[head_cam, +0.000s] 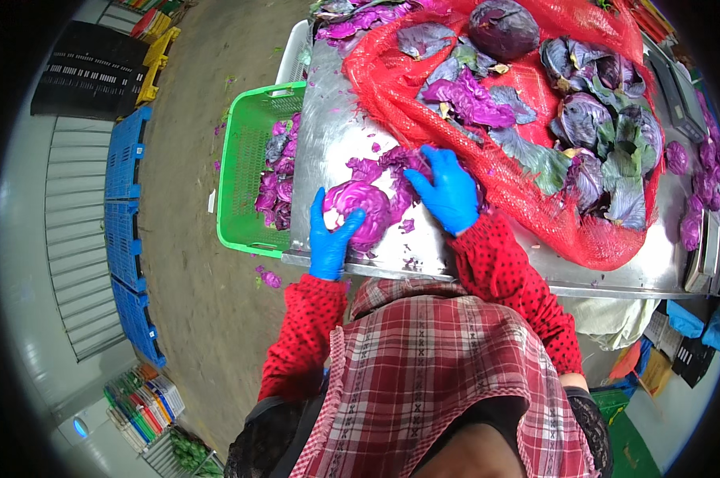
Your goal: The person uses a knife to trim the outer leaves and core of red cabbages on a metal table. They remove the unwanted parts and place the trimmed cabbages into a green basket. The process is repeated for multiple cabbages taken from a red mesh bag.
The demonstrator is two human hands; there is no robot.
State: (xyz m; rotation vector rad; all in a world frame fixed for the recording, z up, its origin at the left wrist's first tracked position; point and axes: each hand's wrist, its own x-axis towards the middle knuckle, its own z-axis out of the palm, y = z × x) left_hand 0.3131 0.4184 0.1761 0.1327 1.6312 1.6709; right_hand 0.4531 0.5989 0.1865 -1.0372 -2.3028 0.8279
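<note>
My left hand (pixel 331 233), in a blue glove, grips a peeled red cabbage head (pixel 369 209) near the metal table's front left edge. The cabbage's pale cut stem end faces left, between thumb and fingers. My right hand (pixel 446 190), gloved in blue too, is over loose purple leaf pieces (pixel 400 179) to the right of the cabbage. Its thumb and fingers are apart, and I see nothing held in it. Beside it lies the rolled rim of a red mesh sack (pixel 503 185). Several unpeeled red cabbages (pixel 584 119) and loose outer leaves (pixel 533 158) rest on the sack.
A green plastic crate (pixel 233 179) holding red cabbages stands left of the metal table (pixel 330 125), with a white crate (pixel 293 57) behind it. A dark cabbage (pixel 503 28) sits at the back. Trimmed cabbages (pixel 691 221) and a scale-like device (pixel 676 95) lie at the right.
</note>
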